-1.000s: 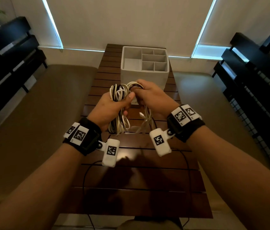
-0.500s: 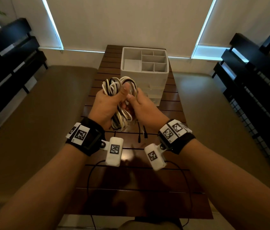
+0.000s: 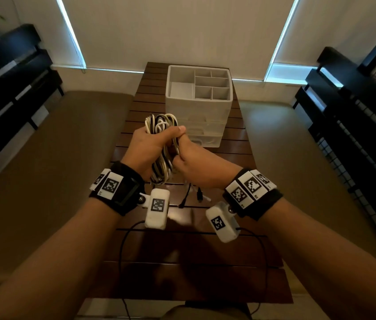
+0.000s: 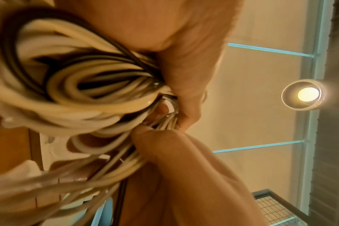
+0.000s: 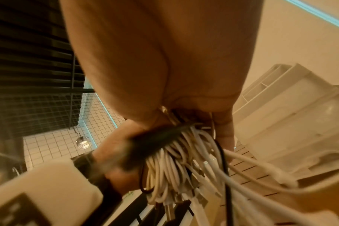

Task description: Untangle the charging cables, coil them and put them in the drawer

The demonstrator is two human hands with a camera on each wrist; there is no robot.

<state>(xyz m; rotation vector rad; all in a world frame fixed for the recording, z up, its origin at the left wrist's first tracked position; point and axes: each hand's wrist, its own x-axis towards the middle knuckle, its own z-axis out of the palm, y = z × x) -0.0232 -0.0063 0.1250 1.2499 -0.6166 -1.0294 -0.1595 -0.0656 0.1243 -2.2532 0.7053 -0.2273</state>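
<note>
A bundle of white and black charging cables [image 3: 162, 144] hangs looped above the wooden table [image 3: 182, 262]. My left hand [image 3: 152, 144] grips the bundle around its middle, thumb across the front. My right hand [image 3: 191, 162] pinches strands on the bundle's right side. Loose plug ends [image 3: 199, 196] dangle below the hands. In the left wrist view the cable loops [image 4: 83, 91] fill the left half. The right wrist view shows the white strands [image 5: 184, 152] fanning down from my fingers. The white drawer unit [image 3: 198, 112] stands behind the hands, its bottom drawer [image 3: 206, 140] pulled slightly out.
The drawer unit's top holds several open compartments [image 3: 210, 85]. Dark slatted benches stand at the left [image 3: 9, 88] and right [image 3: 355, 116]. Thin black wires [image 3: 122, 248] run from the wrist cameras across the near table.
Both hands have come down and toward me with the bundle. My right hand shifted from the top of the loops to the bundle's right side, and plug ends now dangle lower.
</note>
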